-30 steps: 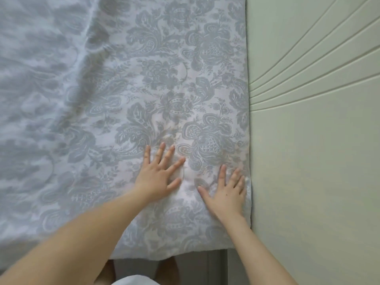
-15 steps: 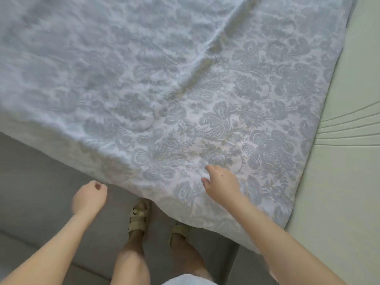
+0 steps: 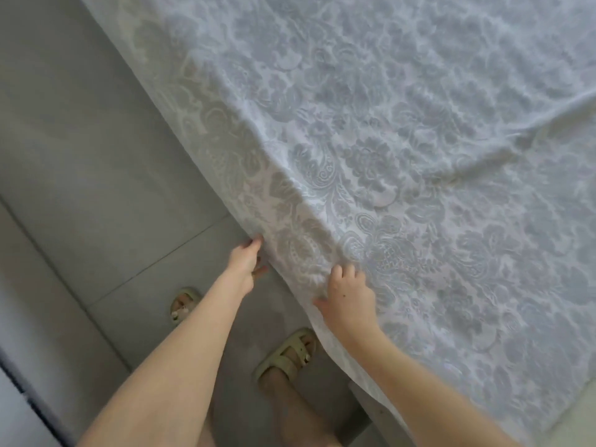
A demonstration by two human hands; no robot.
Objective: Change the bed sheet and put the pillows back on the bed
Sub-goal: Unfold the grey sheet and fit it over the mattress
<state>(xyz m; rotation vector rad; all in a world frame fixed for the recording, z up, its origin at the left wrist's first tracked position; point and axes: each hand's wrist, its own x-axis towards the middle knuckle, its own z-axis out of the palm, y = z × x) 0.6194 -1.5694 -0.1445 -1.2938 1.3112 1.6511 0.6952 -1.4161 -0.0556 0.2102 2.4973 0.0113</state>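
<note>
The bed sheet (image 3: pixel 403 162), white with a grey-blue floral pattern, covers the bed and drapes over its left side toward the floor. My left hand (image 3: pixel 246 262) pinches the hanging edge of the sheet between thumb and fingers, low beside the bed. At the mattress edge my right hand (image 3: pixel 350 295) lies on top of the sheet, its fingers curled into the fabric; creases run away from it. No pillows are in view.
A grey tiled floor (image 3: pixel 96 188) runs along the left of the bed. My two feet in pale sandals (image 3: pixel 287 353) stand close to the bed's side. A pale panel (image 3: pixel 580 430) shows at the bottom right corner.
The view swung left from the bed's corner to its side. My left hand rose from a loose fist by the floor to the sheet's hanging edge. My right hand stays on the sheet.
</note>
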